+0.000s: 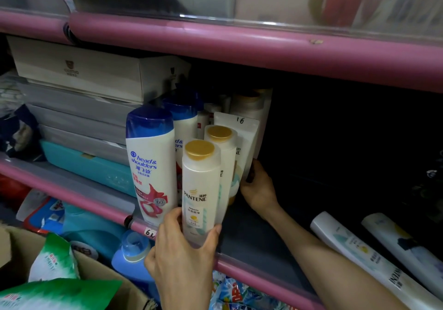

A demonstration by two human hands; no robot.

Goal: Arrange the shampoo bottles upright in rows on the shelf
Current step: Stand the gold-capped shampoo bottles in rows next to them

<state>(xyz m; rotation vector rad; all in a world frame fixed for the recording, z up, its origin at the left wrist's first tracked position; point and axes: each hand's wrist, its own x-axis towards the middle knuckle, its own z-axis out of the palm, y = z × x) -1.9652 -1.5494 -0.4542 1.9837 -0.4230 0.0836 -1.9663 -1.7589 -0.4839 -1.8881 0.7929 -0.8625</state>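
My left hand [182, 257] grips the base of a white Pantene bottle [200, 190] with a gold cap, upright at the front edge of the middle shelf [251, 242]. A second gold-capped Pantene bottle [221, 156] stands right behind it. My right hand [260, 190] reaches into the shelf and touches the side of a taller white bottle [247, 142] marked 16 in the same row. Two white Head & Shoulders bottles with blue caps, one in front [152, 166] and one behind [185, 123], stand upright on the left. Two long white bottles [359, 249] lie flat at the right.
Stacked flat boxes [79, 75] and a teal case [88, 163] fill the shelf's left part. The pink shelf rail [239, 271] runs along the front. A cardboard box with green packets [57, 269] and a blue bottle [134, 254] sit below. The shelf behind my right arm is dark.
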